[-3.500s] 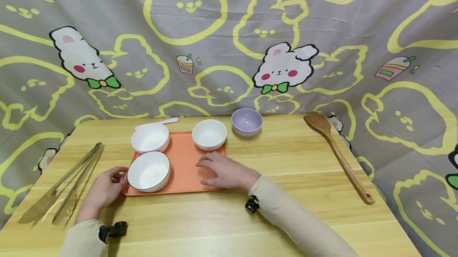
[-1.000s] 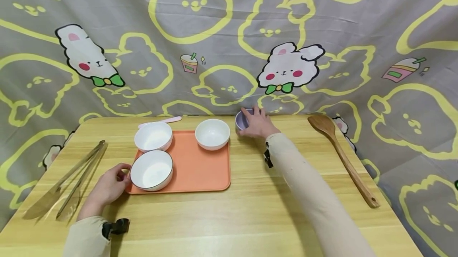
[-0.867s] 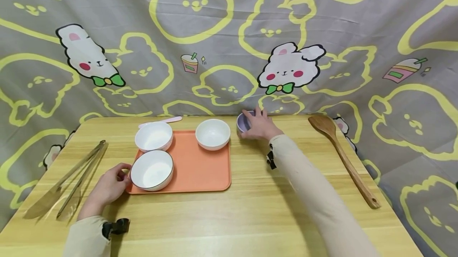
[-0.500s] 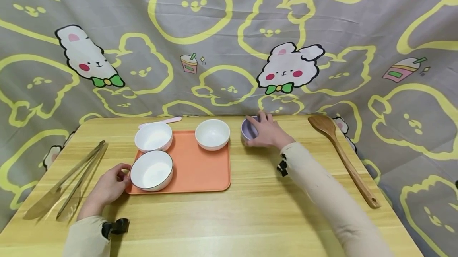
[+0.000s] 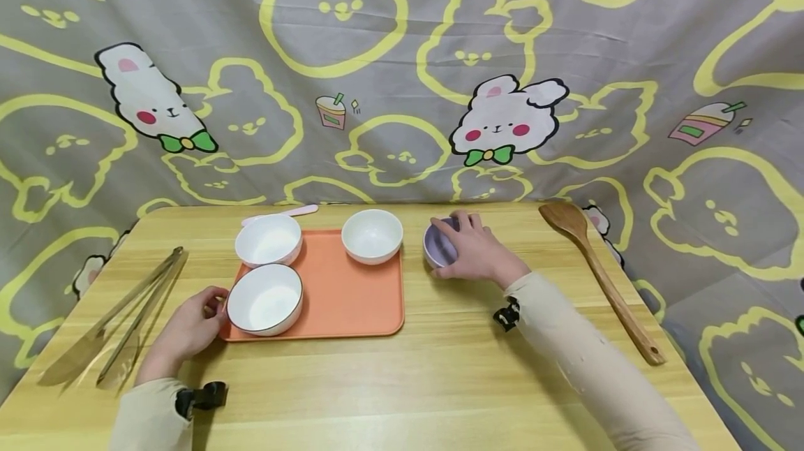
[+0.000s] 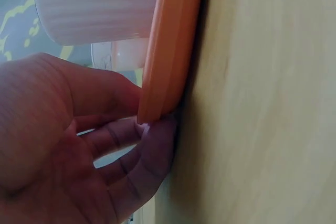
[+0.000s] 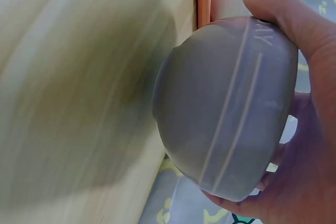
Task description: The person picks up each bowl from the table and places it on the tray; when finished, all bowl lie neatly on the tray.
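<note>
My right hand (image 5: 479, 250) grips a small purple bowl (image 7: 226, 103) across its rim, thumb on the near side and fingers over the far side. In the head view the bowl is right of the orange tray (image 5: 352, 297); whether its foot touches the table I cannot tell. My left hand (image 5: 191, 329) pinches the tray's front left corner, thumb against the rim and fingertips at its underside, as the left wrist view shows. On the tray are a dark-rimmed white bowl (image 5: 264, 301), a white bowl (image 5: 269, 240) behind it, and another white bowl (image 5: 372, 237) at the back right.
A wooden spatula (image 5: 597, 269) lies along the table's right side. Metal tongs (image 5: 119, 322) lie at the left. A pink-handled utensil (image 5: 303, 210) lies behind the tray, partly hidden by a bowl. A patterned curtain (image 5: 389, 74) hangs behind the wooden table (image 5: 352, 395).
My right hand has gone from over the tray to the purple bowl, gripped it and brought it toward me and slightly right. My left hand stays at the tray corner.
</note>
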The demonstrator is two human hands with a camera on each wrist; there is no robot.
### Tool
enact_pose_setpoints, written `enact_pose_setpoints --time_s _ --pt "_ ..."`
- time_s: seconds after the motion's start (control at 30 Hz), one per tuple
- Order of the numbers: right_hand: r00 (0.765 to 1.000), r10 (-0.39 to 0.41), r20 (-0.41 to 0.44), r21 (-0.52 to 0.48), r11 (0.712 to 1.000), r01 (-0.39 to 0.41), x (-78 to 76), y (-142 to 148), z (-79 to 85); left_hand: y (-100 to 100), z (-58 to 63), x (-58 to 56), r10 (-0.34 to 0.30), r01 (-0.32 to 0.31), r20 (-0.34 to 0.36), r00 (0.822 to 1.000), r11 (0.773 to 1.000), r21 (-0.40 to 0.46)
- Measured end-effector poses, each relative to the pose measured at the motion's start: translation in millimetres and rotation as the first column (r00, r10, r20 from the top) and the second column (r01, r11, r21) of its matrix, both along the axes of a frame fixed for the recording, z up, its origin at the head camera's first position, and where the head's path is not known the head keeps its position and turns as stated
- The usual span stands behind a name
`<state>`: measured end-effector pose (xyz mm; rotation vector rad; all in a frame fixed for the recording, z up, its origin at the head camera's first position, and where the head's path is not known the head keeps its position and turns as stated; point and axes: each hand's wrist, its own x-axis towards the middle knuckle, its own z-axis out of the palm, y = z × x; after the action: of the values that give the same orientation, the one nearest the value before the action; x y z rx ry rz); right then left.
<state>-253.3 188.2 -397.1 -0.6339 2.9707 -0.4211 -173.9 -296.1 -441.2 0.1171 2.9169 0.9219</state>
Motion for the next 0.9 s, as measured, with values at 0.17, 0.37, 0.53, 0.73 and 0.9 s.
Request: enact_pose_setpoints --time_s 0.17,0.37,0.53,0.73,0.9 --pt "0.998 0.063 -0.019 -0.002 0.998 -0.063 10.0 -7.6 -0.9 0.2 2.0 -0.3 0.005 -0.005 0.007 1.000 1.000 -0.009" --pt "0.990 0.120 -0.073 -0.009 0.993 -0.121 19.0 -15.4 -1.6 3.0 2.2 0.2 0.013 -0.013 -0.012 1.000 1.000 -0.008" --pt "0.985 0.156 -0.079 -0.008 0.988 -0.157 26.2 -23.2 -1.3 4.7 1.9 0.5 0.025 -0.025 -0.011 1.000 1.000 -0.003" --pt "0.972 0.207 -0.107 -0.009 0.978 -0.210 36.3 -36.7 -1.4 4.1 1.6 2.0 0.043 -0.043 0.005 0.999 0.999 0.002" --pt "0.963 0.235 -0.130 -0.003 0.971 -0.237 43.5 -51.1 -0.6 3.3 0.7 1.0 0.043 -0.043 -0.001 0.999 0.999 0.013"
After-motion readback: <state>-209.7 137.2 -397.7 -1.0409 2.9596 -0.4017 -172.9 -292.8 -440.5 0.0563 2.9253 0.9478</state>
